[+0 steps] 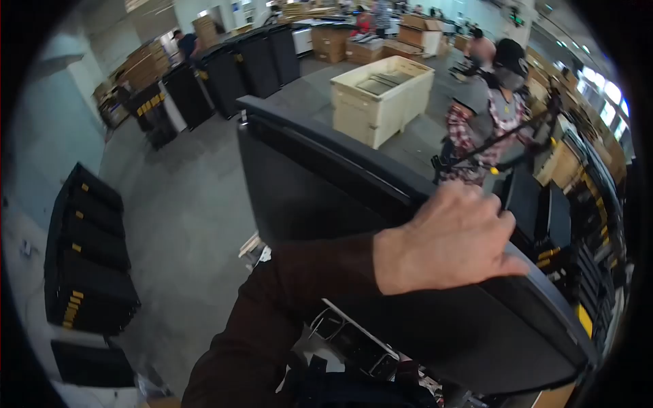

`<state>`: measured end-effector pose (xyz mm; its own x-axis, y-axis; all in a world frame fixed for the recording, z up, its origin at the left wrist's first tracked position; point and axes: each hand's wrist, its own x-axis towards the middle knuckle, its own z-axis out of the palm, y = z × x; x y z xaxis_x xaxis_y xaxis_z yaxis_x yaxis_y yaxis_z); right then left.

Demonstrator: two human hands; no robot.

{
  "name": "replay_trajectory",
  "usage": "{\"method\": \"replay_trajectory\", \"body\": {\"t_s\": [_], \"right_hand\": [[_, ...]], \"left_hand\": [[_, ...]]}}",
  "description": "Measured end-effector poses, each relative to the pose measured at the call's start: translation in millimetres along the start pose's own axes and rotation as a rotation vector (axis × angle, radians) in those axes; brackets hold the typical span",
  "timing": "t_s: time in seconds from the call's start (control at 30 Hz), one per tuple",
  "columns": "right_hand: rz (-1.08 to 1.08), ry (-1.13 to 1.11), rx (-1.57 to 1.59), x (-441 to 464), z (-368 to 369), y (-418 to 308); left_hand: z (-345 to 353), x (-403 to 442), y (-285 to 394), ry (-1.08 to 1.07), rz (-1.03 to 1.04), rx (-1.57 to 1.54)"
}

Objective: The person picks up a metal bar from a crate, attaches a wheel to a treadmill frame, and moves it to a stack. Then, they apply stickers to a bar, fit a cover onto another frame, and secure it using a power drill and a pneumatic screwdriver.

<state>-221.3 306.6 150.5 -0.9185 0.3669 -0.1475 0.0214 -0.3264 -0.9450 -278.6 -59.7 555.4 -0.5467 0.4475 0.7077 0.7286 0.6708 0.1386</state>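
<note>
Panel (pixel 340 197) was held tilted, its upper edge clasped by the left hand (pixel 449 238), gripping apparently done, release not yet made.

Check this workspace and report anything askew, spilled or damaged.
Nothing clearly stands out. The black panel under the left hand slants across the view but shows no evident damage, and the visible floor shows no spill.

My left hand (pixel 449 238), clenched.
I hold the fingers (pixel 469 193) curled, thumb (pixel 515 266) pointing right, arm (pixel 320 272) bent.
</note>
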Motion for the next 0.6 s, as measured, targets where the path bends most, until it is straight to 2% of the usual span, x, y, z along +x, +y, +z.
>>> {"method": "replay_trajectory", "body": {"t_s": [0.13, 0.27, 0.4, 0.6], "right_hand": [[-0.109, -0.209, -0.065, 53, 54, -110], [-0.169, -0.419, -0.148, 48, 150, -167], [-0.155, -0.543, -0.16, -37, 245, -160], [0.019, -0.68, -0.129, -180, 340, -88]], "left_hand": [[-64, -75, 28, 0.211, 0.144, 0.066], [-123, -145, 39, 0.319, 0.162, 0.11], [-215, -226, 40, 0.375, 0.157, 0.095], [-322, -332, 62, 0.363, 0.096, -0.02]]}}
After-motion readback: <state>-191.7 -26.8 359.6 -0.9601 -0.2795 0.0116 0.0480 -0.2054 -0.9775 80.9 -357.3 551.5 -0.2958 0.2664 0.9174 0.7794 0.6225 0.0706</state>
